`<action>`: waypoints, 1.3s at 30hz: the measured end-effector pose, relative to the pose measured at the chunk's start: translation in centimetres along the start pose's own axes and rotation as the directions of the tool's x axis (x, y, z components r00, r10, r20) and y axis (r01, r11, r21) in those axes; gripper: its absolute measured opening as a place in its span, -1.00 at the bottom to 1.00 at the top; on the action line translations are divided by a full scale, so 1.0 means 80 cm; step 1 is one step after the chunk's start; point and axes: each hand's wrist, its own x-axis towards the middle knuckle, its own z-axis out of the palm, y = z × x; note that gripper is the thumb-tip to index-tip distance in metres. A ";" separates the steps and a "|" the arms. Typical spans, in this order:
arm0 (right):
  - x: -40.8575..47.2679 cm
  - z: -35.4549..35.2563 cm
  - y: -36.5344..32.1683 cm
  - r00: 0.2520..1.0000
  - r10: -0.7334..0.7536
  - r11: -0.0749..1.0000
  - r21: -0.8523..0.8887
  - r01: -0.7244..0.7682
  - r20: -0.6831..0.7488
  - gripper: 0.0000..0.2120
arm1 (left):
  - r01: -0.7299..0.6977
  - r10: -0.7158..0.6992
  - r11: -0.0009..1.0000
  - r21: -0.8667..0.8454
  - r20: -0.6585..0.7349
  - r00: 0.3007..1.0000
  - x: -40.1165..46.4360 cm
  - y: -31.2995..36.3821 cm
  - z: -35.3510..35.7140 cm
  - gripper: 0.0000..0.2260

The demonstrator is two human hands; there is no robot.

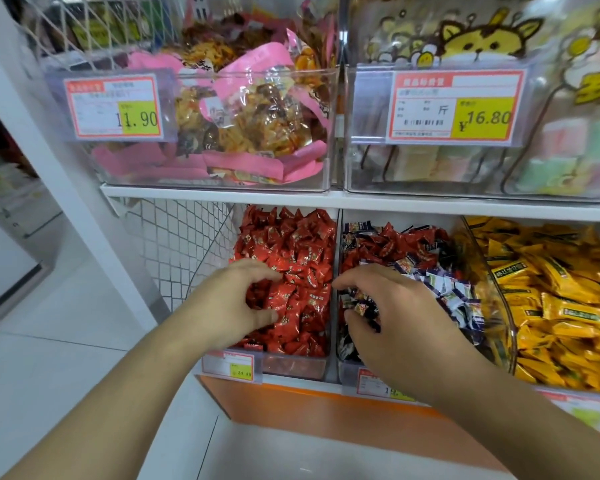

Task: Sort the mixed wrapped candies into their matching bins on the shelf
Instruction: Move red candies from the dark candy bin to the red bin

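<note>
Red candies (pixel 392 245) mixed into purple bin (pixel 347 370), mid frame: right hand (pixel 399 317) pinching wrappers to pick; left hand (pixel 232 303) curled loose, holding nothing, over red bin (pixel 291 367).

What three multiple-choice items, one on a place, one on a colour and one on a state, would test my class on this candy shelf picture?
1. Where is the right hand?
A. Over the middle bin of mixed candies
B. Over the yellow candies
C. On the upper shelf

2. What colour are the candies in the bin under the left hand?
A. Yellow
B. Red
C. Green

3. What state is the middle bin's content in?
A. All one kind
B. No candies in it
C. Red candies mixed among dark and white ones

Answers:
1. A, since its fingers curl down into the pile between the red bin and the yellow candies.
2. B, since that bin holds only red wrappers.
3. C, since red wrappers lie at the back of the darker pile.
</note>
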 end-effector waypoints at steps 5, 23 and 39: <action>-0.002 0.002 -0.001 1.000 -0.006 1.000 0.012 0.006 0.005 -0.64 | 0.007 -0.008 1.000 0.014 0.064 0.998 0.008 0.006 0.022 -0.39; 0.000 0.003 0.004 0.999 -0.033 0.999 0.017 0.034 -0.012 -0.65 | -0.045 0.000 0.907 -0.419 -0.107 0.994 -0.018 -0.008 -0.021 -0.63; 0.085 0.081 -0.084 0.933 -0.174 0.981 0.137 0.137 0.316 -0.51 | 0.038 -0.045 0.977 -0.209 -0.030 0.999 -0.097 -0.054 -0.039 -0.35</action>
